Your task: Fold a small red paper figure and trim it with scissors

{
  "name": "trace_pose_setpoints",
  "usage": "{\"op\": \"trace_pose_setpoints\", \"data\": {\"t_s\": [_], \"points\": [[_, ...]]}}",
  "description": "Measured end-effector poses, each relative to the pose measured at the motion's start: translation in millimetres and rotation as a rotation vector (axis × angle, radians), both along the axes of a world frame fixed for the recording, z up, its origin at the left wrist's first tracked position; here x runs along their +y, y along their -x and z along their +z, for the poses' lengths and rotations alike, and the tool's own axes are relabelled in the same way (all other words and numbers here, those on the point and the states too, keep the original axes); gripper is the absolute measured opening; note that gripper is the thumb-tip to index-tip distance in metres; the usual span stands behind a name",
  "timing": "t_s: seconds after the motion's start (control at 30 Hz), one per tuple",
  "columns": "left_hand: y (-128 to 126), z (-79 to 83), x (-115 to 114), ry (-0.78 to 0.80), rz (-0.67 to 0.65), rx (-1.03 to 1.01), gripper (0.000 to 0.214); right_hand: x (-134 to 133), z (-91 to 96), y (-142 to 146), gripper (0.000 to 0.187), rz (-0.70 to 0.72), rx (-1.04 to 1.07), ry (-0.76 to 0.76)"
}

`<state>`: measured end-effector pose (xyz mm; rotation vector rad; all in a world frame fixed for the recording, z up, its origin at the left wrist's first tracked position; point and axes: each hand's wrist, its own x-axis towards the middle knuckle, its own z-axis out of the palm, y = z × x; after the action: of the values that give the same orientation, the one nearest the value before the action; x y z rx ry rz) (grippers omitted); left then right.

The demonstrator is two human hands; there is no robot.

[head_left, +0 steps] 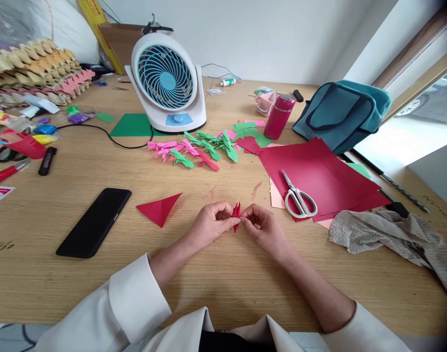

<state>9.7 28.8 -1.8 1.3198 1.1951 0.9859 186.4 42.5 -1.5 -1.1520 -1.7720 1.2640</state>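
Between my two hands is a small red folded paper figure (pixel 236 211), narrow and upright, with pointed tips at top and bottom. My left hand (pixel 215 221) pinches it from the left, thumb across its lower part. My right hand (pixel 262 226) pinches its right side with thumb and forefinger. Part of the figure is hidden by my fingertips. A red paper triangle (pixel 160 209) lies on the table left of my hands. Beyond them sits a cluster of finished-looking folded figures in green (pixel 209 146), pink (pixel 163 148) and red (pixel 208 160).
Scissors (pixel 300 198) rest on red paper sheets (pixel 319 171) at right, near a grey cloth (pixel 385 234). A black phone (pixel 95 222) lies left. Farther back stand a fan (pixel 168 78), a red flask (pixel 279 117) and a teal bag (pixel 337 112).
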Motion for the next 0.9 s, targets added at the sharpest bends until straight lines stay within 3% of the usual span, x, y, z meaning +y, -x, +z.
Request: {"op": "trace_pose_setpoints", "data": {"t_s": [0.13, 0.27, 0.43, 0.63, 0.9], "points": [[1, 1.8, 0, -0.038, -0.011, -0.005, 0.032, 2, -3.7, 0, 0.023, 0.0, 0.117, 0.08], [2, 7.5, -1, 0.057, -0.004, -0.101, 0.024, 3, 0.4, 1, 0.034, 0.031, 0.218, 0.186], [2, 8.2, -2, 0.16, 0.028, -0.306, 0.024, 1, 2.6, 5, 0.037, 0.06, 0.197, 0.212], [1, 5.4, -3, 0.198, 0.047, -0.323, 0.028, -1, -3.8, 6, 0.028, 0.029, 0.194, 0.163], [0, 1.2, -4, 0.008, 0.037, -0.118, 0.023, -7, -2.3, 8, 0.02, -0.024, 0.066, 0.018]]}}
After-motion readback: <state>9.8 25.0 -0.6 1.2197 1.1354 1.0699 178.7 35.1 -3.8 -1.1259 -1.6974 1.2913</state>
